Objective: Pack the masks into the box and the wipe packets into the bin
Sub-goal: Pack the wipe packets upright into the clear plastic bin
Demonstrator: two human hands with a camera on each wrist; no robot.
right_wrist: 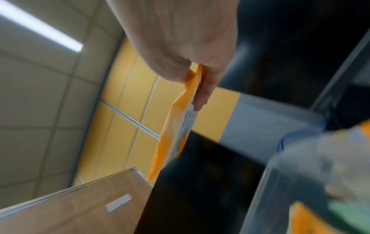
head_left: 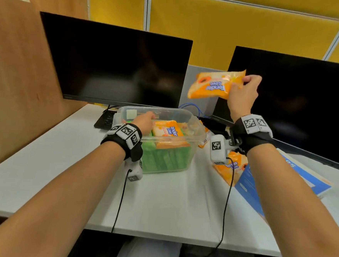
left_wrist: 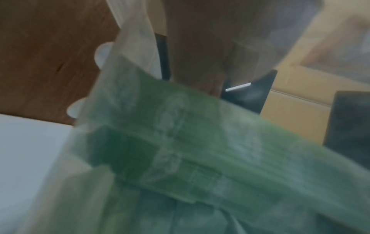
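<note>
Wipe packet [head_left: 216, 84] lengthwise across, tilted

An office cubicle: two dark monitors [head_left: 117, 64] at twelve and two o'clock on a white desk [head_left: 169, 204], yellow partition panels [head_left: 232, 22] behind.

Two dark monitors [head_left: 117, 64], blue cable [head_left: 190, 106]

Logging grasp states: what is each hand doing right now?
Left hand: inside the clear bin, fingers hidden, cannot tell.
Right hand: pinching an orange wipe packet.
</note>
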